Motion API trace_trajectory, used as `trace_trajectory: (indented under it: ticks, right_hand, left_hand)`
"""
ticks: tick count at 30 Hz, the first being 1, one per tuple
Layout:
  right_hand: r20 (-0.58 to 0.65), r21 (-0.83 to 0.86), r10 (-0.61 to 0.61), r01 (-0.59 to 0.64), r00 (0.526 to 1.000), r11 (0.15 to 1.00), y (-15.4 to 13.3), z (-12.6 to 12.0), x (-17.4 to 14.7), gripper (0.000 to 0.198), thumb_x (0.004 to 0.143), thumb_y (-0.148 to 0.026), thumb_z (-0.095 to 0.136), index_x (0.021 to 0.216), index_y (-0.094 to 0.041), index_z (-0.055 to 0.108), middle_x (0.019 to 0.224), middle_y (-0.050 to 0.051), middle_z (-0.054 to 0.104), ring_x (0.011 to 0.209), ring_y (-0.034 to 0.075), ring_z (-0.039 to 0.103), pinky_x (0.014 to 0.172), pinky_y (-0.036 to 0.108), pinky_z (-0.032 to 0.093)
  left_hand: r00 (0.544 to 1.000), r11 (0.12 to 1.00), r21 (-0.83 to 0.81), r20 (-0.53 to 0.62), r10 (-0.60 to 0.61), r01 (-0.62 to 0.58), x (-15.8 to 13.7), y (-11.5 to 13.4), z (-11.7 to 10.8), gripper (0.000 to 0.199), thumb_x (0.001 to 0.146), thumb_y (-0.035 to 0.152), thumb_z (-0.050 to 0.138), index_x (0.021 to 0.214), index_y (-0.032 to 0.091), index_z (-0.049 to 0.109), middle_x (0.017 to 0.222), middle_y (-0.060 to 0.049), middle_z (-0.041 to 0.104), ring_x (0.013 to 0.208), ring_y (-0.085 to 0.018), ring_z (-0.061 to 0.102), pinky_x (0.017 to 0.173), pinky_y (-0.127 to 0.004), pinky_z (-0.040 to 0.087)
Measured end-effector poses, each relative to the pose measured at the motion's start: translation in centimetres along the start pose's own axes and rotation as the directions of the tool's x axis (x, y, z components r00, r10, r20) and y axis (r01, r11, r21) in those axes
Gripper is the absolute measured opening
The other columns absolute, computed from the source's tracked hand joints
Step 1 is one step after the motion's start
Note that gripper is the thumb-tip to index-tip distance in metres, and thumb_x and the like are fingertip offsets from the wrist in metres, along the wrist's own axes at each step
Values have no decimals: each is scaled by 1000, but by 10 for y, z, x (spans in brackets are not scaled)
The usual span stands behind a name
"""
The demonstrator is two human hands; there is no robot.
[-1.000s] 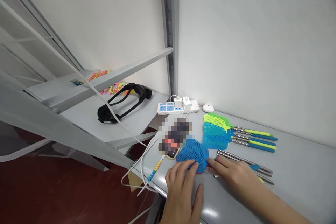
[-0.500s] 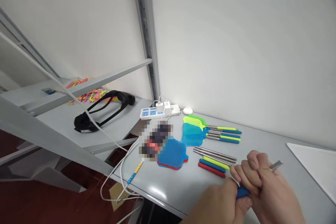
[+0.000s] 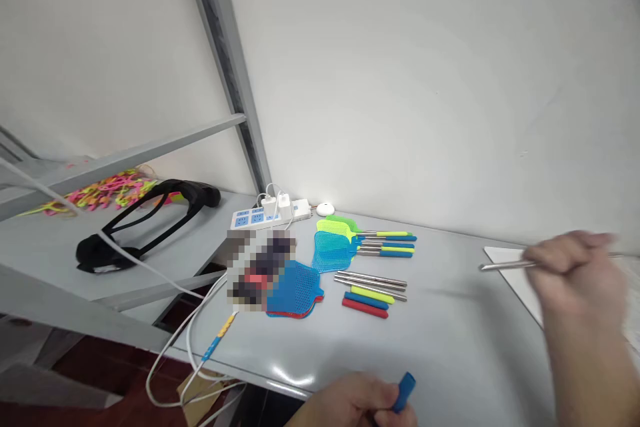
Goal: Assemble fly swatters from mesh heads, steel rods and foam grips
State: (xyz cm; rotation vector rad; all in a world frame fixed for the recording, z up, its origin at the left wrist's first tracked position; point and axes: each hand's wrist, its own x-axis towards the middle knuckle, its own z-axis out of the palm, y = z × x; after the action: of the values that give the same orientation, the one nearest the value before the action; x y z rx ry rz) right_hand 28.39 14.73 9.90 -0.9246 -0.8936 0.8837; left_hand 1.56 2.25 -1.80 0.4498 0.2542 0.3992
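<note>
At the table's front edge my left hand (image 3: 367, 400) is closed around a blue handle sleeve (image 3: 406, 388), whose end sticks up past the thumb. My right hand (image 3: 575, 273), raised at the right, grips a thin metal rod (image 3: 507, 266) that points left. The two hands are well apart. Between them and the wall lie loose metal rods (image 3: 373, 280), with a yellow-green sleeve (image 3: 373, 295), a blue sleeve (image 3: 367, 301) and a red sleeve (image 3: 365, 309) in front. Stacked blue and red fly swatter heads (image 3: 299, 290) rest further left.
Several fly swatters with handles (image 3: 334, 250) lie toward the wall. A white power strip (image 3: 301, 209) with plugs and a round white device (image 3: 325, 209) stand behind. A white sheet (image 3: 505, 255) is at the right; a black headset strap (image 3: 160, 227) lies on the left shelf.
My hands were together on the blue sleeve and metal rod; now they are apart. The right hand has moved up and right with the rod, the left keeps the sleeve. The view has shifted right.
</note>
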Motion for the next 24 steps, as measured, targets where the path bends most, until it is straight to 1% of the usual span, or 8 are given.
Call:
trace_trajectory:
  ticks: [2, 4, 6, 8, 12, 17, 20, 24]
  right_hand:
    - [9, -59, -154, 155, 988, 986, -13, -13, 25, 45, 93, -64, 41, 68, -27, 33, 52, -9, 14, 41, 10, 11, 39, 28, 10]
    - [315, -355, -166, 278, 934, 892, -7, -6, 26, 46, 96, -66, 18, 79, -27, 37, 60, -7, 23, 45, 13, 26, 42, 28, 22]
    - [423, -459, -127, 333, 897, 823, 15, 17, 8, 37, 97, -60, 32, 88, -26, 44, 67, -4, 39, 53, 14, 41, 47, 28, 33]
    - [608, -561, -21, 448, 794, 697, 45, 44, -13, 27, 100, -47, 38, 98, -25, 53, 85, 3, 53, 77, 18, 54, 67, 33, 44]
    - [801, -545, 160, 594, 576, 592, 101, 77, -33, 27, 99, -34, 44, 93, -24, 68, 90, 7, 55, 84, 22, 54, 76, 37, 47]
    - [888, -459, 263, 697, 377, 550, 143, 85, -30, 34, 99, -20, 39, 116, -23, 68, 96, 9, 57, 87, 21, 55, 76, 33, 49]
    - [904, -427, 277, 729, 327, 535, 152, 88, -31, 35, 99, -18, 38, 120, -23, 65, 100, 9, 58, 91, 21, 56, 77, 33, 49]
    - [911, -411, 264, 752, 317, 515, 148, 89, -32, 35, 100, -20, 37, 126, -24, 61, 106, 9, 61, 94, 21, 58, 77, 32, 50]
  left_hand:
    - [984, 984, 87, -73, 161, -154, -3, 4, 7, 46, 82, 61, 59, 69, 17, 51, 61, 1, 45, 51, -10, 40, 51, -20, 33]
    - [890, 896, 341, -253, 378, -284, 2, 11, 13, 47, 86, 63, 55, 81, 17, 61, 82, -3, 57, 68, -13, 50, 69, -25, 41]
    - [736, 740, 623, -372, 566, -255, 9, 16, 16, 40, 91, 56, 54, 97, 19, 67, 99, -4, 60, 81, -16, 53, 80, -28, 41]
    - [649, 596, 792, -385, 656, -132, 12, 17, 13, 31, 92, 48, 57, 103, 21, 70, 103, -5, 63, 90, -18, 55, 85, -30, 41]
    - [616, 278, 948, -311, 724, 153, 0, 14, 1, 16, 84, 25, 67, 97, 27, 76, 97, -3, 69, 99, -23, 59, 90, -36, 41]
    - [596, -93, 929, -152, 788, 359, -16, 19, -11, 23, 85, 15, 63, 96, 31, 74, 98, -1, 73, 110, -29, 53, 92, -45, 36]
    - [536, -212, 862, -80, 841, 461, -14, 23, -17, 24, 90, 15, 59, 96, 33, 73, 111, -2, 67, 104, -27, 52, 83, -43, 37]
    - [495, -252, 801, -63, 867, 543, -9, 25, -24, 21, 92, 17, 57, 96, 32, 71, 121, -2, 60, 108, -28, 47, 81, -42, 36]
